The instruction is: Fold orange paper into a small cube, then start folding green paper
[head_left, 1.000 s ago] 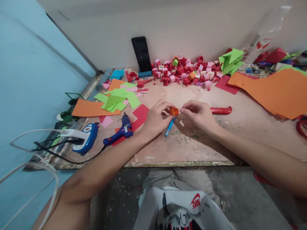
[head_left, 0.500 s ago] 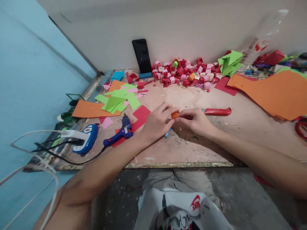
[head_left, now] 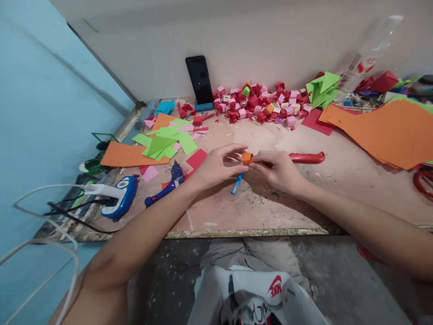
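A small orange paper cube is between my two hands above the table. My right hand pinches its right side with thumb and fingertips. My left hand is at its left, with thumb and fingers spread apart around the cube and not closed on it. Beneath my hands a blue pen-like stick lies on the table. The red handle of a tool lies just beyond my right hand, its other end hidden behind that hand.
Behind my hands lies a heap of red and pink paper cubes. A phone stands on a blue holder. Left are green strips, a glue gun and a blue power adapter. Orange sheets and red-handled scissors lie right.
My left hand has opened away from the orange cube and shifted slightly left, uncovering more of the cube and the blue stick. My right hand keeps its pinch.
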`<action>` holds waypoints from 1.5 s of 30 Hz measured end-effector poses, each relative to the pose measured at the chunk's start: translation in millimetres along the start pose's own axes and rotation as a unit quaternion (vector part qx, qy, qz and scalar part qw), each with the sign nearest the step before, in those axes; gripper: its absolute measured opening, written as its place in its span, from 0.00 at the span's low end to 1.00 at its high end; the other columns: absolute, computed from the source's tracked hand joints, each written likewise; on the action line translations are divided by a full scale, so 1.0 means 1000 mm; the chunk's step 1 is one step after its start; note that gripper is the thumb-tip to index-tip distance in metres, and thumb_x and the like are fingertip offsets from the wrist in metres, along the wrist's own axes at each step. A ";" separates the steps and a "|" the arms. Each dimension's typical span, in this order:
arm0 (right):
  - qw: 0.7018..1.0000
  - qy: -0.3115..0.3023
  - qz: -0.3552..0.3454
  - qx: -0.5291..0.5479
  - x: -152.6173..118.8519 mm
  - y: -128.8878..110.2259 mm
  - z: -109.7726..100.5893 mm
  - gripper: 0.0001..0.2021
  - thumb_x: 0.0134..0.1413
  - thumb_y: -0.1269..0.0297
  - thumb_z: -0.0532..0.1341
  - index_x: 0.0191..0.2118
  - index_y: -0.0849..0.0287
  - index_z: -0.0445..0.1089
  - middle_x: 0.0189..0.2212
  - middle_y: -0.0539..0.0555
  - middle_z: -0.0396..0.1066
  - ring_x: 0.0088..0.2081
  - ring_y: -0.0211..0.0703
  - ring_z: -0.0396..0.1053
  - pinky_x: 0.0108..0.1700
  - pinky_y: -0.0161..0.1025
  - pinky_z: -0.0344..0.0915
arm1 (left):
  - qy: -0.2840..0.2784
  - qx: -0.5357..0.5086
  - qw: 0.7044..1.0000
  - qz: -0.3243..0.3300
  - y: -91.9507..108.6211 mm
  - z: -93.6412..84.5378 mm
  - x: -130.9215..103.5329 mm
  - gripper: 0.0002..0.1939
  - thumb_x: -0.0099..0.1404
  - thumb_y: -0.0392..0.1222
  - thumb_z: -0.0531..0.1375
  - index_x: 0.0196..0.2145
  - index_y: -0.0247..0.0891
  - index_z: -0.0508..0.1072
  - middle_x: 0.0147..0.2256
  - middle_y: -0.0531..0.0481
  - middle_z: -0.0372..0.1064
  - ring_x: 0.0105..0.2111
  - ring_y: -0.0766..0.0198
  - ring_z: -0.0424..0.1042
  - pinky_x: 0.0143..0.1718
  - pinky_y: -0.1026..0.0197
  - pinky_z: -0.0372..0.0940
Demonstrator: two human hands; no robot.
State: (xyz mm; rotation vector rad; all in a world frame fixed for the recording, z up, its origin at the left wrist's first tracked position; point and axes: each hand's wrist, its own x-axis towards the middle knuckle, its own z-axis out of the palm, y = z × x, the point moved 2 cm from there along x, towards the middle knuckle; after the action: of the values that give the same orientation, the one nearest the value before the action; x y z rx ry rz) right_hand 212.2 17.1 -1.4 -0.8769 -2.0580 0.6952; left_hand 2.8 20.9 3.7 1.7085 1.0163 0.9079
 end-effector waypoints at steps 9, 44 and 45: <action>0.994 -0.022 -0.084 -0.061 0.000 -0.010 -0.009 0.10 0.70 0.70 0.59 0.39 0.60 0.78 0.32 0.55 0.78 0.31 0.43 0.72 0.36 0.39 0.62 | -0.042 -0.149 0.987 -0.040 0.001 0.004 0.001 0.22 0.54 0.42 0.79 0.46 0.36 0.83 0.47 0.43 0.83 0.46 0.55 0.81 0.53 0.51 0.73; 0.956 0.013 0.211 0.203 0.006 -0.003 -0.005 0.18 0.61 0.47 0.71 0.36 0.59 0.79 0.28 0.54 0.80 0.22 0.37 0.67 0.24 0.36 0.61 | 0.077 -0.051 0.995 0.029 -0.011 0.003 0.003 0.19 0.60 0.40 0.73 0.44 0.41 0.71 0.40 0.51 0.75 0.38 0.65 0.77 0.38 0.63 0.71; 0.948 -0.014 0.239 0.209 0.006 -0.001 -0.003 0.20 0.61 0.45 0.71 0.34 0.60 0.79 0.27 0.54 0.79 0.21 0.37 0.66 0.23 0.36 0.59 | 0.070 -0.033 0.996 0.038 -0.011 0.003 0.002 0.17 0.61 0.39 0.71 0.44 0.41 0.70 0.40 0.51 0.75 0.38 0.65 0.76 0.39 0.63 0.71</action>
State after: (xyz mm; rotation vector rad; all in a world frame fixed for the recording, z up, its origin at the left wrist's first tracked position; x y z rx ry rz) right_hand 211.4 21.6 3.8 -1.1210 -1.6289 1.3532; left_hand 4.1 24.1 -7.2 1.6569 1.0066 1.1116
